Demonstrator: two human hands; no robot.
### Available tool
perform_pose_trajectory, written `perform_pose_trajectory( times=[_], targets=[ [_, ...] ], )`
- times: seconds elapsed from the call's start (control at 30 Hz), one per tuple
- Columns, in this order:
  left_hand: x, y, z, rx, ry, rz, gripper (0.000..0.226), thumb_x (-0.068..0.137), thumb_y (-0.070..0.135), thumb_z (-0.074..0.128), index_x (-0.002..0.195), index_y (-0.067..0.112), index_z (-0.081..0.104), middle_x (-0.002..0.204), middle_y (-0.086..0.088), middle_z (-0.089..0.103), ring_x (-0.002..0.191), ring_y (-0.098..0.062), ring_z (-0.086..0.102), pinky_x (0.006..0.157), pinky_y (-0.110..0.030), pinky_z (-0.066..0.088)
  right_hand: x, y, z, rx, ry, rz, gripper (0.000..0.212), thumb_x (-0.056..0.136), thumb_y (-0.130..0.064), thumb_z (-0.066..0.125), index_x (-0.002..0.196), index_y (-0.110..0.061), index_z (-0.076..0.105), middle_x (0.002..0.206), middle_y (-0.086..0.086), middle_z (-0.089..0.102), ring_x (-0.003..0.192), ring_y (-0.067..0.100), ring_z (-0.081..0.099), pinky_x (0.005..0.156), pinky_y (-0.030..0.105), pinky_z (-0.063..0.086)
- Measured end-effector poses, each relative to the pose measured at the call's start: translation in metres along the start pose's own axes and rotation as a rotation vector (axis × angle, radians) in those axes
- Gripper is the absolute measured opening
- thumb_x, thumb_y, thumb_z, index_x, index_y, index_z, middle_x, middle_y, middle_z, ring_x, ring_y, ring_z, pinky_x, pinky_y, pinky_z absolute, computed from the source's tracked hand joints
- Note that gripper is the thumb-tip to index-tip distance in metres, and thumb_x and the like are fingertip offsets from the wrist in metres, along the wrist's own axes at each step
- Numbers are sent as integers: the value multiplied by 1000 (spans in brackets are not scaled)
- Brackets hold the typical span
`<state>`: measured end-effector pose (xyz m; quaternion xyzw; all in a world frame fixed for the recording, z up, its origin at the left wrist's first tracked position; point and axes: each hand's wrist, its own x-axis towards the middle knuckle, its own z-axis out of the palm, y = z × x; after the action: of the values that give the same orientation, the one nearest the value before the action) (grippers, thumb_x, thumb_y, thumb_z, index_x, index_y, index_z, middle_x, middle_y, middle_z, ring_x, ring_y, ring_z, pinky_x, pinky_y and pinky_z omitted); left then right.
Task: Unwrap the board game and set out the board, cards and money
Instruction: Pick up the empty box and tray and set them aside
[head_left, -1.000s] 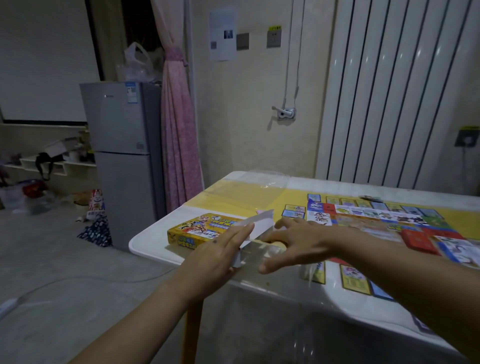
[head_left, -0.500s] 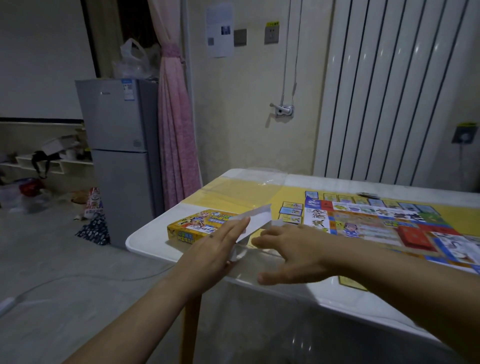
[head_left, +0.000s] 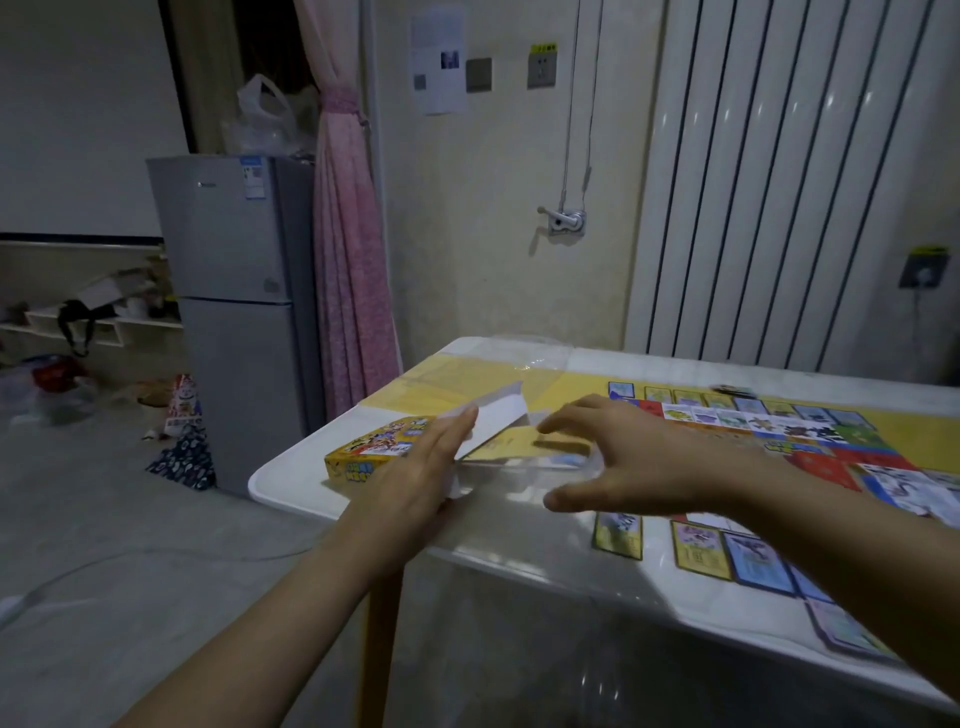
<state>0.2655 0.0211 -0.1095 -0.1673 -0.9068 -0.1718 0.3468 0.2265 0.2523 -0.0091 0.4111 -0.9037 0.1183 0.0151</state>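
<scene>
Left hand (head_left: 415, 470), fingers straight, lies flat against a white flap (head_left: 496, 415) beside the yellow game box (head_left: 371, 449) at the bench's (head_left: 296, 480) left corner. Right hand (head_left: 631, 457) arches, fingers spread, over clear wrap (head_left: 519, 478); whether it touches is unclear. Board (head_left: 779, 431) and cards (head_left: 618, 535) lie to the right.

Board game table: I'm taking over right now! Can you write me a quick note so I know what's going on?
Left grip: fingers straight, pressing against the white paper flap.
Right grip: spread over the clear plastic pack with yellow sheets inside; unclear whether it holds it.
Yellow game box lies at the table's left corner. The board is spread out on the right, with cards along the near edge.
Done: board and some cards out.
Left: open the pack, set out its contents; no money seen yet.
</scene>
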Motion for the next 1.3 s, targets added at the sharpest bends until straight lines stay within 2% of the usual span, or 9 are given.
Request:
perform_pose_trajectory(
  times=[0.27,0.37,0.43,0.57,0.77,0.97,1.1,1.2,1.3],
  targets=[
    [5,9,8,24,-1,-37,114,81,13,70,133,63,-17,152,4,30,112,-34,56,76,-50,53,8,-8,24,-54,17,-3,54,94,-45,49,143,-26,35,147,-1,35,134,15,29,111,37,30],
    [5,6,8,30,3,-19,115,80,15,72,135,62,-18,150,2,34,109,-34,58,73,-50,54,12,-10,32,-12,33,20,69,90,-50,52,148,-28,21,157,-1,15,144,18,10,117,44,19],
    [4,4,4,5,36,-1,112,80,15,71,139,58,-14,148,1,35,113,-31,56,75,-48,54,10,-9,32,94,160,62,81,85,-53,59,149,-30,15,159,-5,3,146,16,-1,117,40,14],
    [6,5,-4,-23,93,0,100,80,18,63,143,53,-6,146,4,34,120,-13,44,83,-39,51,-1,-13,42,309,460,102,67,83,-49,63,138,-27,31,138,-11,24,132,6,23,98,16,22],
    [10,14,-3,-4,84,15,107,75,3,71,143,44,-1,145,0,38,112,-17,52,73,-39,53,4,-22,66,415,528,44,54,93,-36,54,139,-24,30,141,-12,24,112,-11,26,84,-5,20],
    [16,24,-5,-38,108,32,112,76,9,75,140,50,-7,144,15,33,113,-1,48,80,-21,42,18,-34,76,408,513,-85,31,93,-31,53,122,-32,42,125,-18,41,119,-5,34,106,21,28],
    [19,16,-13,-64,199,37,115,72,7,78,145,44,-3,135,23,32,116,7,41,84,-13,41,24,-24,70,357,542,-102,48,88,-45,46,133,-28,44,139,-12,40,125,-5,27,109,19,20],
    [27,9,-28,-166,303,-17,105,74,13,77,147,36,5,128,24,39,121,12,39,96,-5,33,36,-9,48,587,665,60,57,90,-27,59,141,-21,34,140,-6,36,128,3,30,110,26,27],
    [36,9,-40,-293,362,-72,96,74,30,68,149,31,8,124,23,44,120,6,44,100,-9,33,54,1,22,960,591,227,67,89,-16,61,147,-16,26,149,3,33,136,16,33,110,37,32]
  ],
)
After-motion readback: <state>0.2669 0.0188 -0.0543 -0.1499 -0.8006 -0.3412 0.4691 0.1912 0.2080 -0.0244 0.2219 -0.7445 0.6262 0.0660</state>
